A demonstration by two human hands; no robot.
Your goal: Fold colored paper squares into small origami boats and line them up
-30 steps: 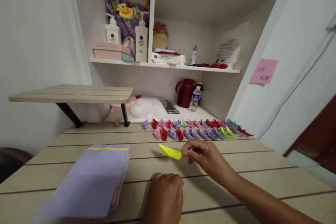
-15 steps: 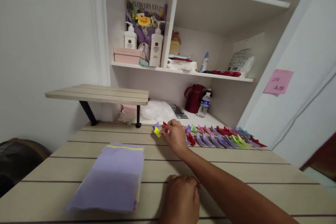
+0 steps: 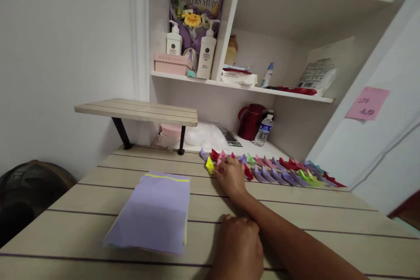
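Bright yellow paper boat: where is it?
In the head view, the yellow boat ends the near row on the left, beside the right hand and in front of a purple boat.

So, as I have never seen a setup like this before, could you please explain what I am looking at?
There is no machine here, just a person's two bare hands, seen from a camera worn on the head, looking forward and down. On the slatted wooden tabletop lie a stack of coloured paper, purple on top, and two rows of folded paper boats. The left hand rests with fingers curled. The right hand has its fingertips beside the yellow paper boat; whether its grip holds it is unclear.
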